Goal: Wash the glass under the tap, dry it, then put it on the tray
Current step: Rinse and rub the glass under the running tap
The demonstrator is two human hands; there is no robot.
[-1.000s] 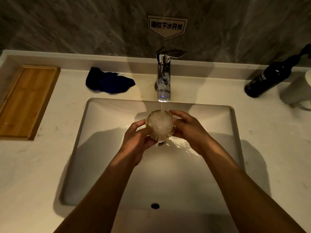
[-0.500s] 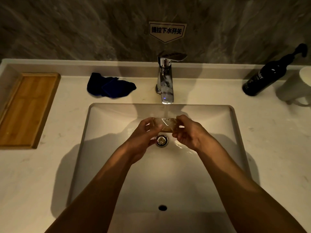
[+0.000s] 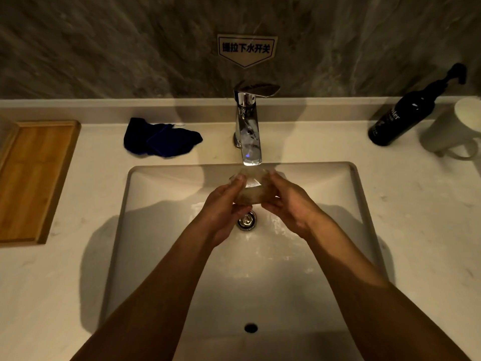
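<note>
A clear glass (image 3: 250, 189) lies on its side just below the chrome tap (image 3: 248, 131), over the white sink (image 3: 156, 230). My left hand (image 3: 226, 207) grips it from the left and my right hand (image 3: 286, 201) from the right, fingers wrapped round its walls. The glass is blurred and partly hidden by my fingers. Whether water is running I cannot tell. A dark blue cloth (image 3: 160, 139) lies crumpled on the counter left of the tap. A wooden tray (image 3: 33, 178) rests at the far left of the counter.
A dark pump bottle (image 3: 406, 113) leans at the back right, beside a white mug (image 3: 458, 128). The drain (image 3: 246, 220) sits below my hands. An overflow hole (image 3: 251, 327) is in the near sink wall. A sign (image 3: 246, 49) hangs above the tap.
The glass went from upright and full of bubbling water to tipped on its side between both hands. My view shifted, so the counter appears lower in the frame.
</note>
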